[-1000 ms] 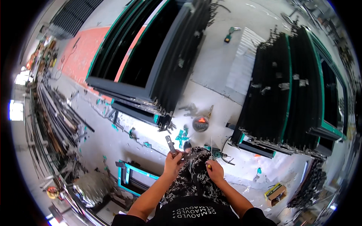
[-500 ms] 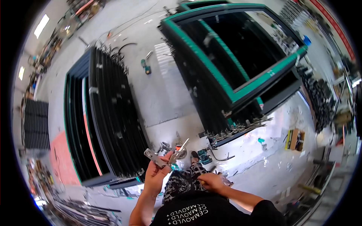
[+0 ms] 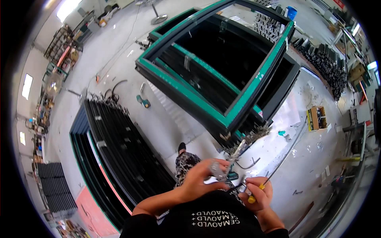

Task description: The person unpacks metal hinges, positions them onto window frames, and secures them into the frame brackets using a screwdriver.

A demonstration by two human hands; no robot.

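Faces green-edged frames (image 3: 190, 99), with a stack of dark frames (image 3: 123, 139) at left, holding a long metal part (image 3: 236, 155) and a yellow-handled screwdriver (image 3: 262, 186).

Seems to be at a readying step, driving nothing yet; would call next, judging by the grips, for steadying the part and turning the tool's tip toward it. Brings the left hand (image 3: 200, 178) in from lower left, forearm slanting across the black shirt (image 3: 174, 218), thumb and fingers curved round the part, raised before the body and angled toward the nearer frame corner. Curls the right hand (image 3: 260, 194) about the handle, wrist bent, shaft pointing up and rightward, apart from the metal. Leaves unclear whether fingertips pinch anything smaller.
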